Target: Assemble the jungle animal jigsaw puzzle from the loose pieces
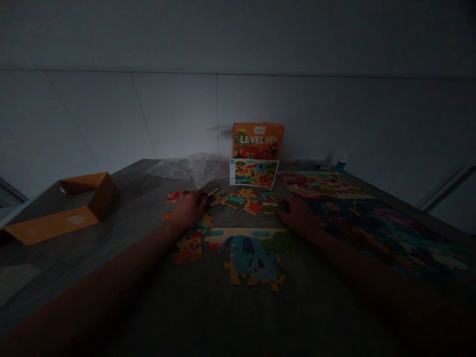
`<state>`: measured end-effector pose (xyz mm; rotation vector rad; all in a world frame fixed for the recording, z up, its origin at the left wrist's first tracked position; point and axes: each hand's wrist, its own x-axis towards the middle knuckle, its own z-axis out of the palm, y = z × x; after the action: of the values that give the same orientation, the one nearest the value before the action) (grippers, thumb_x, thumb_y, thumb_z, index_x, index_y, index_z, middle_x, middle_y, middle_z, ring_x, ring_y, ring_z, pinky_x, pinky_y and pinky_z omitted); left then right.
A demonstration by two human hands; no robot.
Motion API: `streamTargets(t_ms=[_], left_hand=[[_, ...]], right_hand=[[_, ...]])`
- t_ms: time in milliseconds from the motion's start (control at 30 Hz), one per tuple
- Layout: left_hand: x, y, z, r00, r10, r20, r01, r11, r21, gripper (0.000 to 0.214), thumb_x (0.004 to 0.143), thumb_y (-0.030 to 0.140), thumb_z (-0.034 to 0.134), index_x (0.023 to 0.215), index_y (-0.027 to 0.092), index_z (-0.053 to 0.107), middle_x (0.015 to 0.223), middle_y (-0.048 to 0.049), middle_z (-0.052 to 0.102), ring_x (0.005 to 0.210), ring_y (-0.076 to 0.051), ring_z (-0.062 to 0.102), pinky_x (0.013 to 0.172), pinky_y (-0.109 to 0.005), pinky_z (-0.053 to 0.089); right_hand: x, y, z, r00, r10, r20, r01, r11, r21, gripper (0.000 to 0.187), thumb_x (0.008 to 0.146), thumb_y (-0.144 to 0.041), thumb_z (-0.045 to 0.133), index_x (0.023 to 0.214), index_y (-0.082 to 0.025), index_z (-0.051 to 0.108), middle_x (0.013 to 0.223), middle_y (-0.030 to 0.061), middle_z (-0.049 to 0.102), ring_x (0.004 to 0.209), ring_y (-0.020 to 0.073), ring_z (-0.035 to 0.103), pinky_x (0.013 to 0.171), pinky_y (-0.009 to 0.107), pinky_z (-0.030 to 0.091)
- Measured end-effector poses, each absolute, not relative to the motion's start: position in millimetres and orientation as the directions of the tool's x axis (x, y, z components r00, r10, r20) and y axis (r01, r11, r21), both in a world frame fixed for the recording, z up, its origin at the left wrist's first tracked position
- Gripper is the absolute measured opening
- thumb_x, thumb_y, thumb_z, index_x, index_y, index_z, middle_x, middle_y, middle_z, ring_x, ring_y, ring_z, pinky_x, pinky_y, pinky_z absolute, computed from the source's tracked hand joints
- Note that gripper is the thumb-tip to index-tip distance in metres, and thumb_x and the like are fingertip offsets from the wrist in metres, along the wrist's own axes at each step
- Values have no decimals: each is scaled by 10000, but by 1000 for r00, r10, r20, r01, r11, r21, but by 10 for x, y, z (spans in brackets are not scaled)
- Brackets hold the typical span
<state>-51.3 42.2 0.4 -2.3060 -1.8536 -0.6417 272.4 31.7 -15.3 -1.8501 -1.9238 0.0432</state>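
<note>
Far left of the frame: open orange cardboard box tray (52, 225), pale puzzle-shaped mark on its front wall, on a grey tabletop (130, 213). Left of centre: crumpled clear plastic wrapping (203, 166), behind the left hand (189, 208). That hand: narrow pinch, holding a thin cardboard puzzle piece (213, 192) nearly edge-on; hand and forearm partly cover the colourful loose pieces (173, 197) at that side. Below it: small joined red-and-orange puzzle section (188, 249). Centre: heap of mixed puzzle pieces (245, 201); lower centre, partly assembled puzzle with blue elephant (251, 255). Upper centre: upright orange "LEVEL UP!" box (258, 139), its lower front hidden by a white-bordered picture card (255, 172). Right of centre: right hand (297, 214), fingertips at a green-toned piece (269, 208); whether gripped or merely touched, cannot tell. Right: pink-and-yellow illustrated puzzle panel (334, 184); nearer, dark blue multicoloured panel (383, 233), its near-left edge beside the right forearm. Beyond, small blue-and-white container (340, 165).
</note>
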Motion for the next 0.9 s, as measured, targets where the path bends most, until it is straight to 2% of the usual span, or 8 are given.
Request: streamTargets(t_ms=[133, 333, 533, 767, 900], left_hand=[[-523, 411, 10, 103, 909, 403, 963, -192, 188, 338, 967, 268, 413, 1086, 154, 708, 970, -123, 752, 906, -253, 695, 825, -324, 501], [-521, 405, 18, 100, 917, 387, 964, -185, 190, 322, 976, 262, 405, 1066, 170, 699, 970, -98, 752, 869, -217, 700, 784, -274, 491], [-531, 402, 35, 80, 926, 369, 971, -155, 180, 377, 993, 282, 347, 979, 160, 703, 931, -117, 749, 852, -232, 701, 760, -288, 490], [-541, 401, 33, 24, 933, 360, 978, -97, 186, 340, 977, 279, 366, 1008, 161, 683, 914, -125, 744, 841, -247, 706, 729, -301, 502], [-559, 416, 3, 0, 929, 371, 976, -81, 203, 332, 963, 242, 377, 1088, 157, 673, 957, -136, 741, 853, -267, 709, 735, -326, 511]], right_hand=[[2728, 319, -150, 11, 955, 297, 938, 93, -334, 256, 845, -292, 619, 1025, -123, 686, 1024, 139, 683, 970, 270, 626, 847, 362, 469], [2728, 314, -139, 13, 957, 291, 937, 90, -338, 274, 841, -294, 628, 1045, -120, 685, 1027, 142, 679, 962, 268, 627, 840, 363, 469], [2726, 310, -136, 22, 955, 296, 934, 86, -346, 268, 835, -287, 628, 1040, -125, 687, 1020, 138, 685, 955, 266, 629, 834, 364, 470], [2742, 323, -157, 11, 949, 315, 935, 103, -340, 256, 828, -297, 632, 1031, -148, 684, 1013, 128, 685, 968, 267, 624, 839, 365, 468], [2745, 330, -160, -3, 946, 323, 936, 116, -332, 227, 822, -287, 631, 989, -144, 688, 990, 128, 686, 970, 273, 625, 838, 364, 469]])
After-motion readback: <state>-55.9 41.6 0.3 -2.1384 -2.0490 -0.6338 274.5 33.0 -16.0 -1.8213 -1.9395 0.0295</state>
